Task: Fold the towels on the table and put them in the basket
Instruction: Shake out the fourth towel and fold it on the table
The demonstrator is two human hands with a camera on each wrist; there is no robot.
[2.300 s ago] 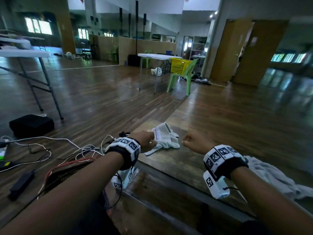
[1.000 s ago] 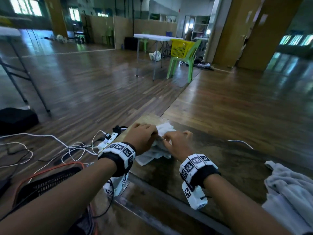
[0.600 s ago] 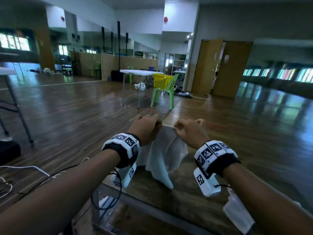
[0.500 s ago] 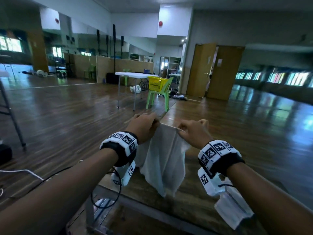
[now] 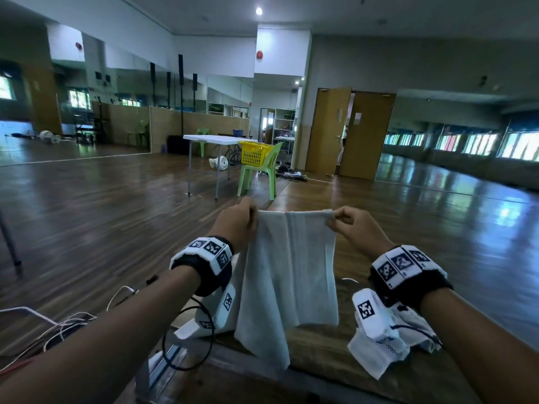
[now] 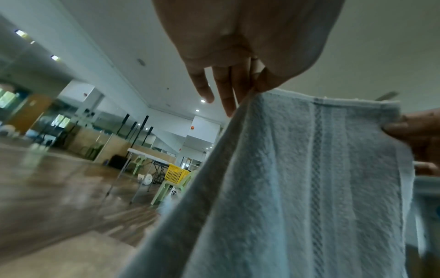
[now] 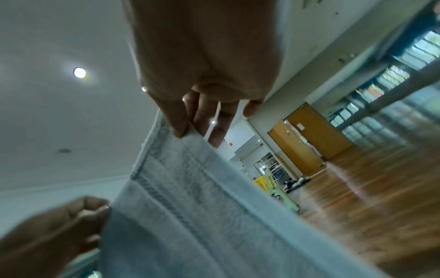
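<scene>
I had the white towel (image 5: pixel 287 275) held up above the wooden table (image 5: pixel 318 342), top edge stretched flat, the rest hanging down. My left hand (image 5: pixel 235 221) pinched the top left corner between thumb and fingers (image 6: pixel 226 90), my right hand (image 5: pixel 354 228) pinched the top right corner the same way. Second towel (image 5: pixel 382 354) lay crumpled on the table below my right wrist. Yellow basket (image 5: pixel 254 153) sat on a green chair (image 5: pixel 264 170) well away across the room, beside a white folding table (image 5: pixel 215 139)

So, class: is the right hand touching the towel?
Touching. The right wrist view shows the right hand pinching the towel edge between thumb and fingers.
</scene>
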